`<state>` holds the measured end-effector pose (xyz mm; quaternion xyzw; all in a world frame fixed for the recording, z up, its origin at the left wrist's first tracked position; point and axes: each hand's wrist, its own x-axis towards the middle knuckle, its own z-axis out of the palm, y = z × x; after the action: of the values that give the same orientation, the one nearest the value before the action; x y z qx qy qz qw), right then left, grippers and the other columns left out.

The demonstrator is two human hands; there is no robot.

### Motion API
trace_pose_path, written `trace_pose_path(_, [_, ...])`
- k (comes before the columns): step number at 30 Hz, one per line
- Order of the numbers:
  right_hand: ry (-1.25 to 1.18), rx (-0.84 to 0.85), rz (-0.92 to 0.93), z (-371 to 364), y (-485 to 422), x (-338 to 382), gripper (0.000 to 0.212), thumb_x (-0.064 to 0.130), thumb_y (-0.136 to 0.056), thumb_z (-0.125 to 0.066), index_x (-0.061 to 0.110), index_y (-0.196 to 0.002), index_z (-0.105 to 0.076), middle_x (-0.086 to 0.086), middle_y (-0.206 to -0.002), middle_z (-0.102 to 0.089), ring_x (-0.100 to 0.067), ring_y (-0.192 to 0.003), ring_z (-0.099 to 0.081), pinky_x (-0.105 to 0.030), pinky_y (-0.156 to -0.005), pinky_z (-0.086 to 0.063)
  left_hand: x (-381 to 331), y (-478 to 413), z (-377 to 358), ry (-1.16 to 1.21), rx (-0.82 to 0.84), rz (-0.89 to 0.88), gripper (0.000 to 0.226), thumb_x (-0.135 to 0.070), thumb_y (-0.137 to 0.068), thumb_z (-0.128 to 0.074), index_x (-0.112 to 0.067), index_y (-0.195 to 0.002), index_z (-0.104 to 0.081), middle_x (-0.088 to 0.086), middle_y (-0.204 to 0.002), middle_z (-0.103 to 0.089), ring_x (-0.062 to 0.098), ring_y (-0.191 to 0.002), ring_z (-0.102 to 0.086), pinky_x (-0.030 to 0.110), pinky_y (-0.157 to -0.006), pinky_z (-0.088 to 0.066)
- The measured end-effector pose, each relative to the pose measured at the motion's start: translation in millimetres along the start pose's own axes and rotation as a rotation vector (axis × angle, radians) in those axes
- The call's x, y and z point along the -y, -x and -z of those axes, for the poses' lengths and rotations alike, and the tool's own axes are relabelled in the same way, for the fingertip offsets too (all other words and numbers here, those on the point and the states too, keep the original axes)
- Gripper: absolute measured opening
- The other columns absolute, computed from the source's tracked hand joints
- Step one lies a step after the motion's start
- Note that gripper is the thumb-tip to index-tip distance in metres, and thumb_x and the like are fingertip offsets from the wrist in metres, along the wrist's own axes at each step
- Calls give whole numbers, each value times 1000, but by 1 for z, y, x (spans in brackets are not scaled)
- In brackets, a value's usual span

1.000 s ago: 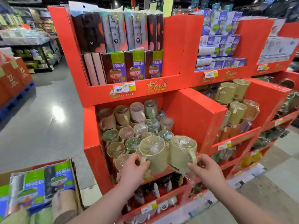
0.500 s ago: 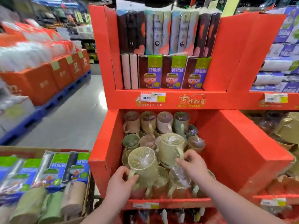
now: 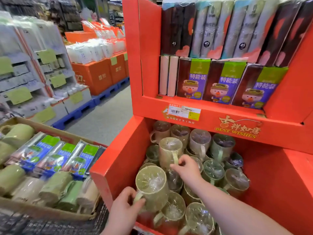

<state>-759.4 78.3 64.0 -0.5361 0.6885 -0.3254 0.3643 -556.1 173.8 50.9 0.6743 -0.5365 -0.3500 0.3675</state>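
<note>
Stock work at red bin (image 3: 118, 158): left hand (image 3: 126, 211) grips green mug (image 3: 150, 185) by handle at front-left, right hand (image 3: 187, 167) pinches beige mug (image 3: 169, 150) handle mid-pile; lower each into a gap gently, handles clear of neighbours, wrap kept intact

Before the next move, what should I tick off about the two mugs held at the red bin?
1. Left grip holds the green mug by its handle: ok.
2. Right grip pinches the handle of the beige mug: ok.
3. Film covers both mug mouths: ok.
4. Beige mug seated steadily on the mugs beneath it: cannot tell.
5. The two grips are clear of each other: ok.
6. Bare floor left in the bin for another mug: not ok, stacked mugs fill what shows.
</note>
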Motion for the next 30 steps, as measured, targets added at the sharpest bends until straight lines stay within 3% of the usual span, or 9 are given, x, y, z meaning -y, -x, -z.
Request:
trace_pose_path(5, [18,61,-17,-20,-25,3,36,22,-80,-75,16,-69,-41,1,-68,-48,-12,-58,-42,-22,-50,-31,2,0,-1,-14,-33,29,29,-6,-73,-76,-4,-67,-47,-5,-51,-49,1,-53,-45,14,-55,-35])
trace_pose_path(12, [85,60,-66,-43,-44,7,33,29,-80,-74,15,-74,-45,3,-66,-48,-11,-57,-42,-25,-49,-31,2,-3,-4,-1,-30,57,29,-11,-76,-74,-10,-69,-46,1,-60,-47,1,-49,-40,14,-54,-35])
trace_pose_path(19, [103,84,-72,-58,-52,11,31,31,-82,-72,16,-77,-47,2,-68,-51,-12,-58,-44,-25,-50,-33,-1,-2,-2,26,-59,52,30,-7,-76,-74,-8,-68,-45,-1,-55,-45,2,-47,-42,13,-51,-34])
trace_pose_path(23, [106,144,-61,-61,-54,13,26,35,-82,-72,17,-93,-57,2,-83,-57,-13,-73,-52,-25,-63,-38,-3,-2,0,50,-82,61,30,-4,-77,-72,-9,-67,-44,-4,-51,-43,1,-43,-41,12,-49,-34])
trace_pose_path(27, [121,166,-74,-61,-54,7,33,35,-86,-68,14,-112,-66,0,-97,-67,-14,-83,-59,-25,-71,-43,-6,-3,1,70,-67,69,28,-4,-76,-73,-7,-68,-46,-6,-50,-45,1,-43,-41,11,-49,-35])
trace_pose_path(30, [146,177,-61,-58,-54,3,36,36,-86,-67,17,-117,-67,-1,-109,-70,-18,-100,-62,-29,-86,-49,-6,-3,2,92,-69,90,27,-3,-76,-73,-5,-68,-47,-6,-49,-45,1,-41,-39,11,-47,-34])
